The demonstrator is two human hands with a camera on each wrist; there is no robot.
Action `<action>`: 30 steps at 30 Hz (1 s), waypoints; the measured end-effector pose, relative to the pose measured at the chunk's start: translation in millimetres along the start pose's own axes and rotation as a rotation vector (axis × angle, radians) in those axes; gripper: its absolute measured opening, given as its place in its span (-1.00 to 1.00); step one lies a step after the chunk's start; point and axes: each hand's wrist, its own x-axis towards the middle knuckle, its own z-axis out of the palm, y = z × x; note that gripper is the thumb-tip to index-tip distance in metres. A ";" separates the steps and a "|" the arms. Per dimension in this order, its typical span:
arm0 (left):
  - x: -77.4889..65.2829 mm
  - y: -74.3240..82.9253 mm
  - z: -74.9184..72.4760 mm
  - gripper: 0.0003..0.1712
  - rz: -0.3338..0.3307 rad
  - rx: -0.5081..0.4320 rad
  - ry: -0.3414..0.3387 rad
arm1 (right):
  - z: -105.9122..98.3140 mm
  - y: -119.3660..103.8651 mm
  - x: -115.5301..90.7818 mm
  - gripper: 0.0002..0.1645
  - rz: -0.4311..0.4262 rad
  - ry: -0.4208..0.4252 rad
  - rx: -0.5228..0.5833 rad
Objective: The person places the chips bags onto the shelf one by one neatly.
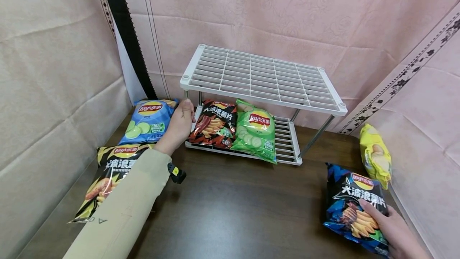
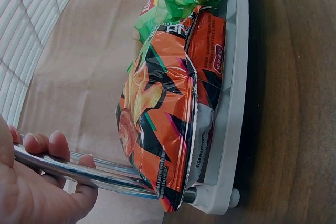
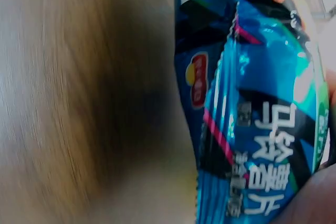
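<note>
My left hand point(image 1: 182, 120) grips the front left metal post point(image 2: 105, 181) of a white two-tier rack point(image 1: 194, 66), its fingers curled round the tube in the left wrist view. On the rack's lower shelf stand a red-and-black chip bag point(image 1: 214, 125) and a green chip bag point(image 1: 254, 131), side by side. At the right, my right hand point(image 1: 399, 229) holds a blue-and-black chip bag point(image 1: 353, 207) by its right side, thumb on the front. That bag fills much of the right wrist view, over the brown table; most of the hand is hidden there.
Left of the rack lie a blue chip bag point(image 1: 149, 121) and a black-and-yellow chip bag point(image 1: 104, 181), partly covered by the left sleeve. A yellow chip bag point(image 1: 375, 155) leans by the right cloth wall. Pink cloth point(image 1: 280, 7) hangs behind the brown table point(image 1: 230, 211).
</note>
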 end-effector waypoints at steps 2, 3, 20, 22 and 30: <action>0.1 0.4 -0.2 -0.45 0.001 0.008 0.004 | 7.8 -4.7 -5.2 0.40 -0.037 -0.035 0.011; 0.1 0.6 -0.2 -0.45 0.002 0.010 0.006 | 11.6 -7.2 -7.8 0.38 -0.058 -0.058 0.015; -1.2 0.9 -0.9 -0.42 -0.004 0.016 0.000 | 76.7 -50.1 -30.2 0.14 -0.279 -0.178 0.047; -0.8 0.4 -1.0 -0.42 0.000 0.015 0.000 | 84.6 -55.8 -31.3 0.13 -0.304 -0.177 0.046; -0.6 -1.0 -1.0 -0.40 0.009 0.020 -0.005 | 113.7 -81.4 -31.5 0.11 -0.389 -0.191 0.070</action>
